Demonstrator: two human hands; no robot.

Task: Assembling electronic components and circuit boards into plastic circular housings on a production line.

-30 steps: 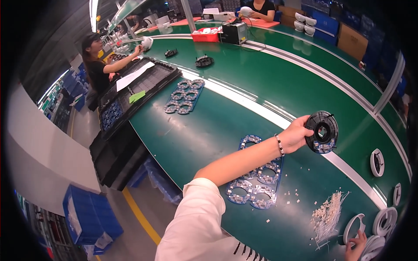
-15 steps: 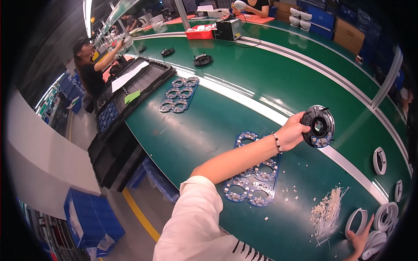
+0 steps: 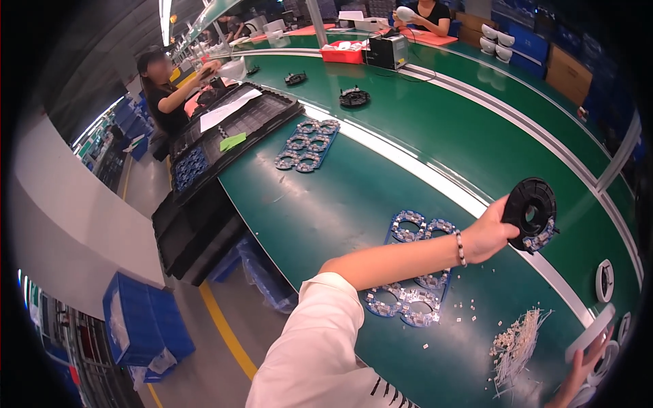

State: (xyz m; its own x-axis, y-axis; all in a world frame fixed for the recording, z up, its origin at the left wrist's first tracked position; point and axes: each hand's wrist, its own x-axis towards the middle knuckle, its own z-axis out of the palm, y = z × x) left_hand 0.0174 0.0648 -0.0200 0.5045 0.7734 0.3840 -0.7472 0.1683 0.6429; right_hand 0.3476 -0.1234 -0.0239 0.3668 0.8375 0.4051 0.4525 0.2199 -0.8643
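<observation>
My left hand (image 3: 491, 232) grips the left edge of a round black plastic disc (image 3: 522, 211) with a hole in its middle. A small curved circuit board (image 3: 541, 238) sits along the disc's lower right edge. At the lower right, my right hand (image 3: 586, 364) holds a white ring (image 3: 590, 333), seen almost edge-on and tilted, above other white rings (image 3: 604, 364). Beneath my left forearm lies a panel of blue circuit boards (image 3: 418, 309) with round openings, partly hidden. A pile of small cream connectors with white wires (image 3: 520, 347) lies left of my right hand.
Another circuit board panel (image 3: 316, 144) lies farther up the green table, beside black trays (image 3: 204, 146). Black round parts (image 3: 354, 98) sit on the green conveyor, where a white ring (image 3: 604, 280) stands at right. Co-workers sit at the far left and back.
My right hand has lifted a white ring from beside the others and tilted it. The disc in my left hand has turned slightly; the whole view has shifted.
</observation>
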